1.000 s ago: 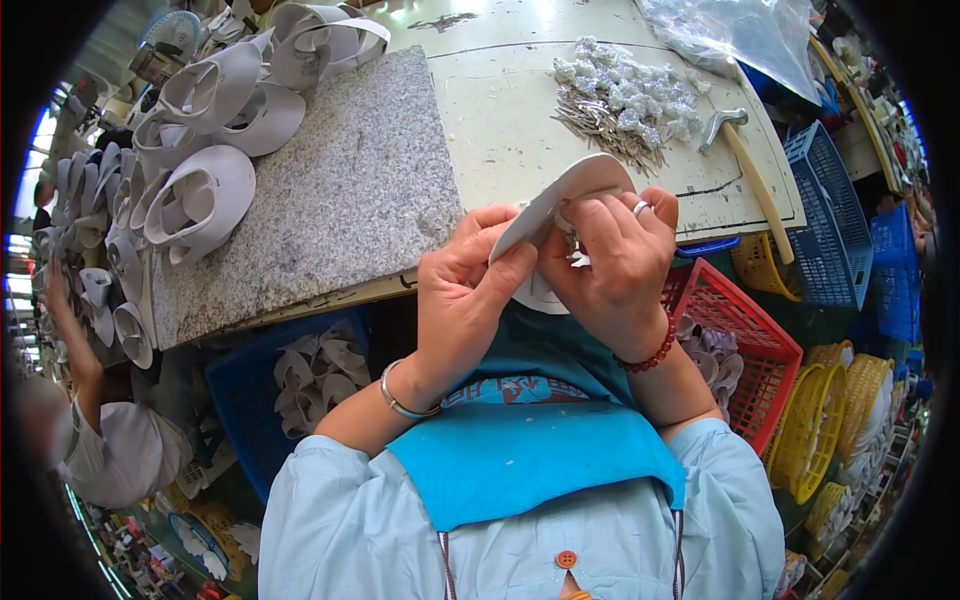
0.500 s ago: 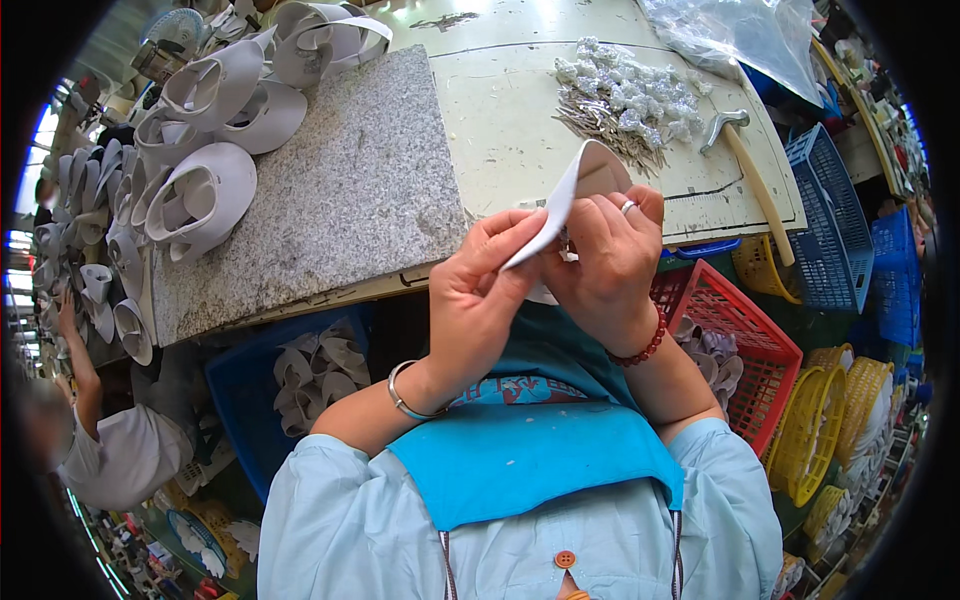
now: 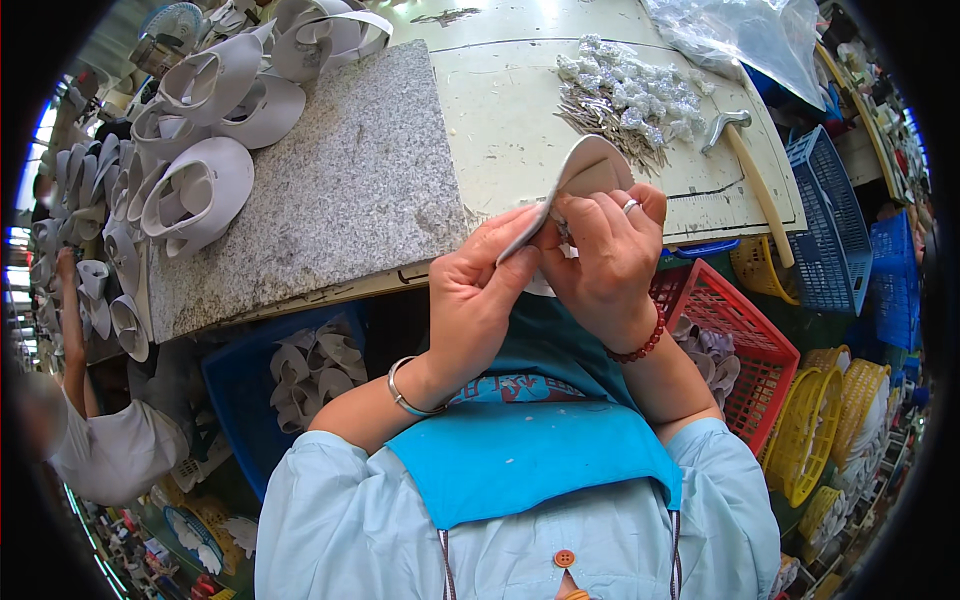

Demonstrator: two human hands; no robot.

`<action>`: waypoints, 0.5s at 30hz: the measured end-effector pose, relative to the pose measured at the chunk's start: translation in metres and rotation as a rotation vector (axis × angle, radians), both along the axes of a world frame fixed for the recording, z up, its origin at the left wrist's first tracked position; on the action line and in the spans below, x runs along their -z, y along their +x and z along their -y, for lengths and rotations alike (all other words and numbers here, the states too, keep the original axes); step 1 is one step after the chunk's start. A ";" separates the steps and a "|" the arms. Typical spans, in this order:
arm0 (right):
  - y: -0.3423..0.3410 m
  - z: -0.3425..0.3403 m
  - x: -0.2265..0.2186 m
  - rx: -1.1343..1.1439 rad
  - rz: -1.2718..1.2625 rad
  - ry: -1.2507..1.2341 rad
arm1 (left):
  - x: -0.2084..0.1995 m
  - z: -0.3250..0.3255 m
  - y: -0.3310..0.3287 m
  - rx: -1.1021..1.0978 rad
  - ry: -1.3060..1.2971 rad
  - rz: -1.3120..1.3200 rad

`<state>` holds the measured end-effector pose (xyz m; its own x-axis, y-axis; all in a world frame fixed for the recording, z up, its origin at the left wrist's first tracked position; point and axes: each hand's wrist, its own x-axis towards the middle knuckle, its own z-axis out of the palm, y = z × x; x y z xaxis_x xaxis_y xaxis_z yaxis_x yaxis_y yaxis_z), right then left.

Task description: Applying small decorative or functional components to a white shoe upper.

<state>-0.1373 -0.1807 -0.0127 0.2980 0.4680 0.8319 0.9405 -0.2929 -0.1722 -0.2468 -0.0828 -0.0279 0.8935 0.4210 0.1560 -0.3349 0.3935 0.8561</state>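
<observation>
A pale, curved sandal piece, shaped like a thin sole, is held up between my hands just in front of the table edge. My left hand pinches its lower left edge between thumb and fingers. Curled against its inner face are the fingers of my right hand, with a small whitish bit showing near the fingertips that I cannot make out. Beyond the piece, a heap of sparkly silver-white trims with thin stems lies on the table.
A grey stone slab covers the table's left part, with white sandals piled along it. A hammer lies at the right edge. Below stand a blue bin and a red crate, both holding pieces. Another person is far left.
The sandal piece has turned slightly in my hands, showing more of its inner face. My right fingers have shifted a little across it. The other person's arm at far left has moved.
</observation>
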 end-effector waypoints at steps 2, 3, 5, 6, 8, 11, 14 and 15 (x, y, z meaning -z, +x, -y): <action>0.001 0.002 0.000 -0.015 -0.028 -0.022 | 0.000 -0.001 0.001 -0.042 0.123 0.019; 0.001 0.004 0.000 -0.028 -0.055 -0.041 | 0.001 -0.003 0.002 -0.004 0.106 0.023; 0.003 0.005 0.000 -0.077 -0.152 -0.022 | 0.001 -0.003 0.004 0.030 0.088 0.030; 0.004 0.006 -0.001 -0.123 -0.250 0.000 | 0.000 -0.002 0.005 -0.013 0.115 0.018; 0.002 0.011 -0.014 -0.171 -0.285 -0.050 | 0.000 -0.005 0.004 -0.069 0.143 0.005; 0.006 0.017 -0.017 -0.206 -0.275 -0.128 | 0.001 -0.011 0.008 -0.045 0.096 -0.028; 0.007 0.019 -0.015 -0.184 -0.216 -0.145 | -0.002 -0.011 0.011 -0.119 0.175 -0.072; 0.006 0.019 -0.014 -0.166 -0.203 -0.135 | -0.002 -0.012 0.012 -0.152 0.250 -0.059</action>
